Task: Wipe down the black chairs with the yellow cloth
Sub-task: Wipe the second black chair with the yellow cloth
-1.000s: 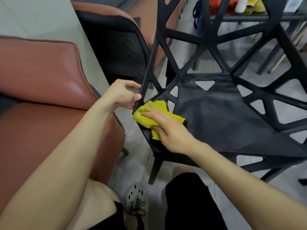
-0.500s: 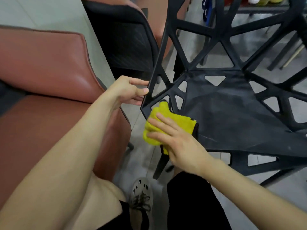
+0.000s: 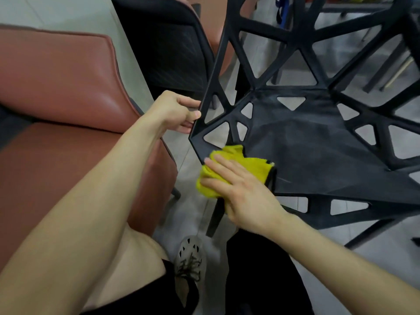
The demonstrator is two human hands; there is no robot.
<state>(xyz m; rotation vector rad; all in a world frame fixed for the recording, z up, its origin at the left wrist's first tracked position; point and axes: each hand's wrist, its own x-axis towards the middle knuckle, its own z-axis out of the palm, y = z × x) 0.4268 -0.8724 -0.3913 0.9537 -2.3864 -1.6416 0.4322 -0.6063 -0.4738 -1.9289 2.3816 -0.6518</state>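
And the left hand (image 3: pixel 176 112) is curled tight round the chair (image 3: pixel 318 151) rim at 9 o'clock of the seat, right hand (image 3: pixel 245 196) flat, fingers spread, pressing the cloth (image 3: pixel 252 165) onto the 7 o'clock corner

A grey tiled floor (image 3: pixel 188 210) carried everything. The black chair (image 3: pixel 306 151) stood on it, its front leg (image 3: pixel 214 218) planted near a pale laced shoe (image 3: pixel 189 258). To the left, a red-brown upholstered chair (image 3: pixel 56 92) rested on a thin dark leg (image 3: pixel 176 194). Beyond it stood a dark mesh-backed chair (image 3: pixel 166 48), and further off, slim dark furniture legs (image 3: pixel 384 67).
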